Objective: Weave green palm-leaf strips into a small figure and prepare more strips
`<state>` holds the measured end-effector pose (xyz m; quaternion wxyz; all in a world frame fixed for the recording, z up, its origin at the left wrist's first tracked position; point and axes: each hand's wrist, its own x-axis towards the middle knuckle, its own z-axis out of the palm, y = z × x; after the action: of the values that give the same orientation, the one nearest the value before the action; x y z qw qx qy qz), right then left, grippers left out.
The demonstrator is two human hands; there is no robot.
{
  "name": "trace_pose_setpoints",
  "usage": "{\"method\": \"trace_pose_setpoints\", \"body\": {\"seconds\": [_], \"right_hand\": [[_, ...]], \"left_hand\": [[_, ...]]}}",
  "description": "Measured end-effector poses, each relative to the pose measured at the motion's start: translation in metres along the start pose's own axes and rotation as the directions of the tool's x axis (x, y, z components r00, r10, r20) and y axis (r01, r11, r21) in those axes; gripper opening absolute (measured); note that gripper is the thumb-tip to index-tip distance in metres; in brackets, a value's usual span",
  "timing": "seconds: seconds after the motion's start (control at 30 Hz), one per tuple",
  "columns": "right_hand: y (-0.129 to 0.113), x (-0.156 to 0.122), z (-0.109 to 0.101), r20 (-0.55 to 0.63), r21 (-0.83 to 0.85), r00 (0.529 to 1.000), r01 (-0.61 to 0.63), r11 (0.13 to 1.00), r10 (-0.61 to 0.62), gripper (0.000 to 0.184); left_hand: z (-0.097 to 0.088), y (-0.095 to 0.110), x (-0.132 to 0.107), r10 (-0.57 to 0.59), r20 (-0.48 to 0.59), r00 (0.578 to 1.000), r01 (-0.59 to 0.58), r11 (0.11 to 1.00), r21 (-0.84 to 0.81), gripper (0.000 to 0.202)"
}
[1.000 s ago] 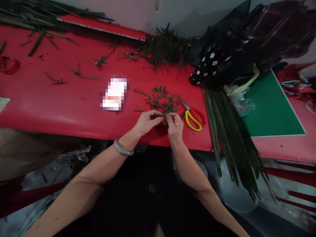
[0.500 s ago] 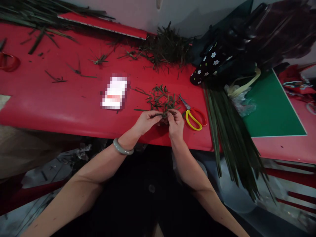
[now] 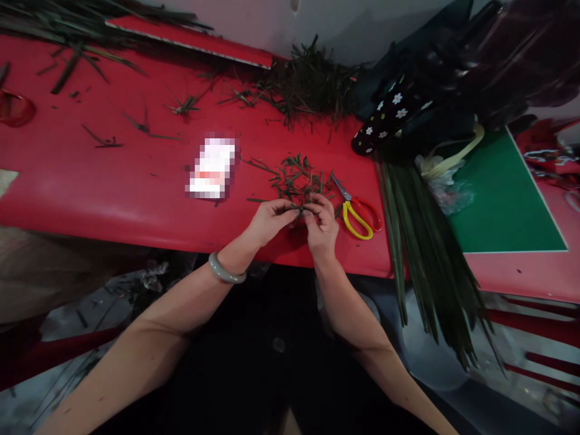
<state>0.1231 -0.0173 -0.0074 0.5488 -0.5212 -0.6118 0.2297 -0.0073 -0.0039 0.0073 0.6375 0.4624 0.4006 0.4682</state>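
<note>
Close to the table's front edge, my left hand (image 3: 270, 222) and my right hand (image 3: 322, 226) meet over a small dark green piece of woven leaf strips (image 3: 299, 209). Thumb and fingers of each hand pinch it from either side; its exact shape is mostly hidden by the fingertips. Just beyond my hands lies a loose scatter of short leaf cuttings (image 3: 296, 175). Scissors (image 3: 357, 212) with one yellow and one red handle rest to the right of my right hand, blades pointing away.
A bright, pixelated phone-like rectangle (image 3: 212, 168) lies left of the cuttings on the red table (image 3: 113, 193). Long green leaves (image 3: 423, 248) hang over the right edge beside a green board (image 3: 512, 211). A heap of leaf pieces (image 3: 312, 78) sits against the wall; red-handled scissors (image 3: 17, 109) lie far left.
The fingers of my right hand have shifted and spread a little around the leaf piece. My left hand keeps its pinch, and the view has moved slightly.
</note>
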Motion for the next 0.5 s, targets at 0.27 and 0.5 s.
{"method": "trace_pose_setpoints", "body": {"seconds": [0.27,0.5], "right_hand": [[-0.0041,0.0004,-0.0008,0.046,-0.023,0.999,0.008,1.0,-0.006,0.016],[-0.0023,0.0006,-0.0007,0.058,0.018,0.998,0.03,0.999,-0.031,0.013]], "left_hand": [[-0.0019,-0.0002,0.0012,-0.004,0.016,1.0,0.005,0.999,-0.048,0.016],[-0.0012,-0.0017,0.0026,-0.046,-0.005,0.999,0.045,0.992,-0.12,0.018]]}}
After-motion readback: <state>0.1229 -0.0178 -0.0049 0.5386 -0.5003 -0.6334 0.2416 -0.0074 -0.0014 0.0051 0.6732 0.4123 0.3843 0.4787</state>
